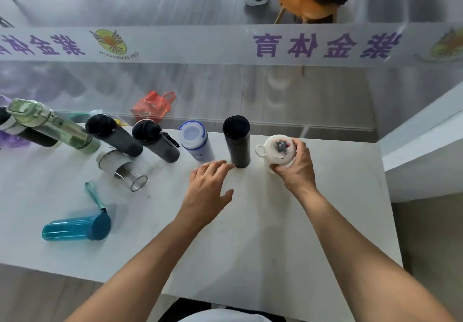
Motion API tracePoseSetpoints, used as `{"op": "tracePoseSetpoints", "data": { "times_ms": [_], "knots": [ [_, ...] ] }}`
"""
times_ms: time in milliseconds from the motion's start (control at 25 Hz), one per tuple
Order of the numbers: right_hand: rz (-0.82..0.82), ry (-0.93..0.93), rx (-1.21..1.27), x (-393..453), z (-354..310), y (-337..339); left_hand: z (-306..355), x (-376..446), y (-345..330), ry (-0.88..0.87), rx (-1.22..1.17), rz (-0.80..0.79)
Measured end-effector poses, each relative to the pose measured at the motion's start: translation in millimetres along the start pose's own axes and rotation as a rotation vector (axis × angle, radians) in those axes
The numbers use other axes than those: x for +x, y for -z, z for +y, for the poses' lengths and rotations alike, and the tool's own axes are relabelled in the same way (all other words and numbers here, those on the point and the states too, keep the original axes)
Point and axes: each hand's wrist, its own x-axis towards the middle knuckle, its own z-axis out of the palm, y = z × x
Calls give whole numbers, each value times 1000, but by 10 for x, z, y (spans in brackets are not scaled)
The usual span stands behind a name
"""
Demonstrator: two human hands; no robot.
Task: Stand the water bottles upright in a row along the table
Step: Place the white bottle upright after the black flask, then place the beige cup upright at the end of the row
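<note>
1. right hand [294,165] is wrapped around the white bottle [276,155] at the right end of the row, fingers closed on its side just under the lid. bottle looks upright on the table [313,234].
2. left hand [209,186] is open, fingers spread, palm down, holding nothing. its fingertips are just beside the base of the black flask [236,141]; can't tell if they touch it.
3. row along the far edge, right to left: white bottle, black flask, white-and-blue bottle [195,141], two dark grey bottles [156,141] [112,134], green bottle [52,124]. more stand at the far left, partly cut off.
4. not upright yet: blue bottle [76,227] on its side near the front left, strap [95,195] trailing away from its cap; clear bottle with a white sleeve [122,168] on its side behind the row.
5. handling, my guess: blue one is rigid plastic, looks empty, so light and prone to rolling. grab mid-body, not the strap.
6. clear one may be glass. grip the sleeve, set it down gently.
7. row is tight, so a careless hand could topple the tall ones.
</note>
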Motion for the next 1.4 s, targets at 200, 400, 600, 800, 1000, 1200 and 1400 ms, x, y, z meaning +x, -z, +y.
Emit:
{"op": "tracePoseSetpoints", "data": {
  "times_ms": [200, 400, 600, 800, 1000, 1200, 1400],
  "knots": [
    [17, -9, -43, 25, 60, -66, -116, -88, 49, 35, 58, 15],
    [84, -156, 13, -342, 161, -100, -357, -303, 102, 47, 79, 30],
    [69, -196, -119, -1058, 69, -506, -917, -754, 174, 70, 60, 44],
    [-66, -90, -148, -1619, -616, -1353, -1805, -1293, 328, 126, 37, 13],
    [-208, 70, -243, -2020, -1336, -2335, -2720, -1723, 479, 205, 6, -11],
    [-318, 192, -376, -2088, -1770, -2995, -3240, -1973, 438, 295, -10, -80],
    [-370, 277, -602, -1615, -2015, -3582, -3387, -1881, 333, 355, -61, -104]
  ]
}}
